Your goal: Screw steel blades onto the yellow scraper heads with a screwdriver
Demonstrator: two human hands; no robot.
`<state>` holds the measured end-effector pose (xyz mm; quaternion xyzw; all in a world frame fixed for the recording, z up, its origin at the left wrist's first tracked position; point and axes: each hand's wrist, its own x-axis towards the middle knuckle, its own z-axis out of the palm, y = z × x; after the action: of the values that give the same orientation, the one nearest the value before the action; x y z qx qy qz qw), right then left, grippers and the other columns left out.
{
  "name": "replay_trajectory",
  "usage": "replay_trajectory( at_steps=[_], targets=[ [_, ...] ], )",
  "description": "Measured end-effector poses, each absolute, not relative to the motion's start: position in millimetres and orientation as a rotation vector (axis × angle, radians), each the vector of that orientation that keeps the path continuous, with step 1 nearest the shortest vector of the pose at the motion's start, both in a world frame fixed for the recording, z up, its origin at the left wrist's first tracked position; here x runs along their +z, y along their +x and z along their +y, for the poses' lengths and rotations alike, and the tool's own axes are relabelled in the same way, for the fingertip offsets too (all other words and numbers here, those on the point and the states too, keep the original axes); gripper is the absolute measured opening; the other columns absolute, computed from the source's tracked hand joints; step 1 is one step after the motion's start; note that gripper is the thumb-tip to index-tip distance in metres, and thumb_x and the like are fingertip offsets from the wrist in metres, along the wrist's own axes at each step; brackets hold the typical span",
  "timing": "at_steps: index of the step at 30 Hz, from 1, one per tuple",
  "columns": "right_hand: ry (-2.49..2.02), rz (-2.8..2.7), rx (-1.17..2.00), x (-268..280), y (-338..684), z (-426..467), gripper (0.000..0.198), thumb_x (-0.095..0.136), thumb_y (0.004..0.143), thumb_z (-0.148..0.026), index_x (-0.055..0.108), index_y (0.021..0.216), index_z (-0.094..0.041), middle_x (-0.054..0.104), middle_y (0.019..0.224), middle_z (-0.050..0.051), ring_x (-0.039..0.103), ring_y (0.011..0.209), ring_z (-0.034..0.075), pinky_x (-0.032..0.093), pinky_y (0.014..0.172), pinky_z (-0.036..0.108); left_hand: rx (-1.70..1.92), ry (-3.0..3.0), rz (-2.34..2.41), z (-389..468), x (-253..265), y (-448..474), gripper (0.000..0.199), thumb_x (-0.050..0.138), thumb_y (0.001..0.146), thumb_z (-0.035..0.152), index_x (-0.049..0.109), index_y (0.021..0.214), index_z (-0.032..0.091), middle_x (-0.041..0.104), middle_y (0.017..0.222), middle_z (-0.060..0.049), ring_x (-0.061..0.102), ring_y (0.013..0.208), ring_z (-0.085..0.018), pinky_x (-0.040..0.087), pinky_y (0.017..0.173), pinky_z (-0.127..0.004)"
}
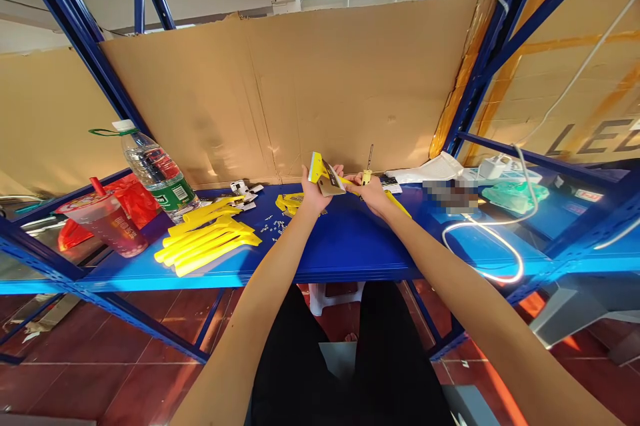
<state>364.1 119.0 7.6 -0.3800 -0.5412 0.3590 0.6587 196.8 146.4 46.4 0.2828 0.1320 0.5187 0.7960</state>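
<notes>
Above the middle of the blue shelf, my left hand (318,191) is closed around the head end of a yellow scraper (316,167) with a brown-and-black card or label against it. The scraper's yellow handle slants right and passes my right hand (373,194), whose fingers are closed. A small screwdriver (367,177) stands up from that same hand, its thin metal shaft pointing upward. Left of my hands lies a pile of yellow plastic handles (210,243). Small screws (273,229) are scattered between that pile and my left forearm, below some yellow parts (289,204).
A tilted water bottle (160,176) and a red drink cup (107,223) stand at the left. On the right lie a looped white cable (517,259), a green plastic bag (517,196) and a white adapter (493,167). Cardboard (350,79) walls the back, between blue posts.
</notes>
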Motion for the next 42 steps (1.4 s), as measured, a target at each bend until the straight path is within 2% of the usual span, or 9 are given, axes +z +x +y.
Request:
replay_trajectory(
  at_steps=[9,13,18,22,28,32,35,38,42],
  targets=[
    [-0.903,-1.111,0.82,8.9,370.9,120.3,0.09,0.113,0.041,-0.065,0.037,0.07,-0.027,0.085,0.111,0.012,0.073,0.091,0.024,0.063,0.078,0.04,1.007,0.448,0.576,176.3,36.6,185.2,0.054,0.046,0.112,0.048,0.064,0.157,0.023,0.08,0.12,-0.017,0.079,0.106,-0.033,0.066,0.095,-0.049],
    [-0.912,-1.057,0.794,7.3,372.7,123.4,0.089,0.115,0.039,-0.06,0.038,0.069,-0.026,0.085,0.107,0.01,0.072,0.088,0.022,0.061,0.075,0.038,0.94,0.411,0.53,173.1,38.9,181.1,0.054,0.035,0.116,0.05,0.064,0.152,0.021,0.079,0.114,-0.018,0.077,0.098,-0.03,0.065,0.088,-0.045],
    [-0.893,-1.099,0.779,7.1,373.3,122.4,0.087,0.113,0.043,-0.062,0.038,0.068,-0.026,0.085,0.107,0.008,0.07,0.086,0.021,0.06,0.074,0.037,0.842,0.433,0.445,163.4,44.5,177.8,0.065,0.035,0.115,0.064,0.066,0.15,0.02,0.079,0.121,-0.022,0.076,0.104,-0.032,0.066,0.087,-0.046],
    [-0.912,-1.135,0.756,6.9,372.4,121.6,0.086,0.113,0.044,-0.061,0.039,0.068,-0.026,0.086,0.109,0.009,0.07,0.084,0.021,0.06,0.074,0.037,0.971,0.419,0.354,157.7,49.6,174.8,0.057,0.039,0.115,0.061,0.066,0.152,0.026,0.079,0.134,-0.02,0.077,0.115,-0.034,0.066,0.093,-0.051],
    [-0.928,-1.133,0.74,4.0,372.7,126.2,0.086,0.113,0.043,-0.061,0.038,0.067,-0.026,0.084,0.105,0.01,0.072,0.089,0.024,0.062,0.081,0.041,1.132,0.47,0.189,152.1,53.7,167.9,0.061,0.046,0.115,0.058,0.062,0.162,0.023,0.073,0.151,-0.021,0.074,0.137,-0.036,0.068,0.097,-0.046],
    [-0.921,-1.119,0.709,1.8,374.4,129.4,0.085,0.113,0.044,-0.059,0.038,0.066,-0.027,0.083,0.102,0.01,0.073,0.092,0.025,0.062,0.085,0.042,1.2,0.457,0.135,151.5,54.0,166.0,0.064,0.043,0.116,0.061,0.062,0.16,0.018,0.072,0.153,-0.022,0.072,0.142,-0.033,0.07,0.096,-0.039],
    [-0.917,-1.119,0.661,0.3,376.3,132.6,0.084,0.112,0.046,-0.062,0.038,0.065,-0.027,0.082,0.102,0.01,0.074,0.096,0.027,0.062,0.092,0.044,1.262,0.422,0.177,153.0,54.9,167.5,0.063,0.05,0.116,0.064,0.064,0.157,0.018,0.072,0.152,-0.02,0.072,0.142,-0.032,0.071,0.097,-0.04],
    [-0.937,-1.108,0.588,-1.7,378.7,136.5,0.083,0.11,0.046,-0.067,0.039,0.065,-0.027,0.082,0.105,0.01,0.074,0.099,0.028,0.062,0.097,0.046,1.28,0.424,0.177,156.1,55.8,173.0,0.055,0.062,0.115,0.055,0.065,0.156,0.019,0.073,0.151,-0.018,0.072,0.145,-0.031,0.071,0.1,-0.039],
    [-0.988,-1.138,0.506,-4.5,381.6,140.0,0.083,0.106,0.051,-0.074,0.039,0.067,-0.028,0.082,0.105,0.01,0.073,0.1,0.028,0.062,0.096,0.045,1.301,0.463,0.206,163.1,52.6,184.6,0.042,0.063,0.115,0.026,0.066,0.156,0.017,0.076,0.147,-0.015,0.073,0.142,-0.027,0.07,0.104,-0.035]
  ],
)
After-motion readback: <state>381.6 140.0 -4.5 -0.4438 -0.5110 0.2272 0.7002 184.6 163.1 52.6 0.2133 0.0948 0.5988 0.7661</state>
